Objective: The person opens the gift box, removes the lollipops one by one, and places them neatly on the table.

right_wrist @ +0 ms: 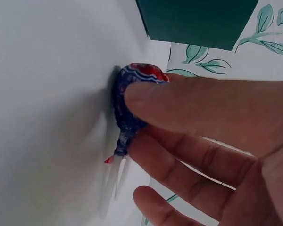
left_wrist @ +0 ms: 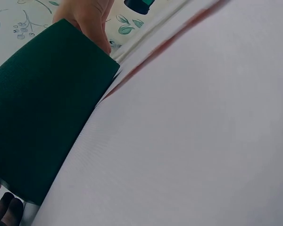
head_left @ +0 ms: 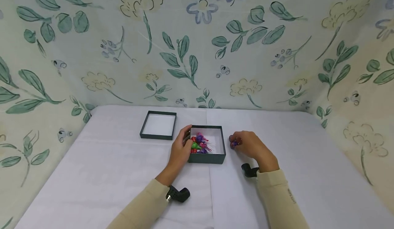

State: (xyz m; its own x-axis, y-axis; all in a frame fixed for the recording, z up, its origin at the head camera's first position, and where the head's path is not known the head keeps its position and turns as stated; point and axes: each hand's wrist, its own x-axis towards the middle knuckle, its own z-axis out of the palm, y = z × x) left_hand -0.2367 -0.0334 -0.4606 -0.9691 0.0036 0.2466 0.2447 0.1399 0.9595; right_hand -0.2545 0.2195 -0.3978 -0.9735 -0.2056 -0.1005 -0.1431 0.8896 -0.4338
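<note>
A dark green open box (head_left: 207, 158) with a white inside stands on the table, and several wrapped lollipops (head_left: 199, 146) lie along its left part. My left hand (head_left: 180, 151) grips the box's left wall, thumb over the rim; in the left wrist view the box's side (left_wrist: 52, 108) hides most of that hand. Just right of the box, my right hand (head_left: 250, 145) pinches a lollipop (right_wrist: 127, 103) in a blue-purple and red wrapper between thumb and fingers. A second white stick and a red wrapper tip show behind it; the rest is hidden.
A shallow lid (head_left: 157, 137), dark green with a white inside, lies behind and left of the box. White cloth (head_left: 123, 174) covers the table. A flower-print curtain (head_left: 184, 58) hangs behind and along both sides.
</note>
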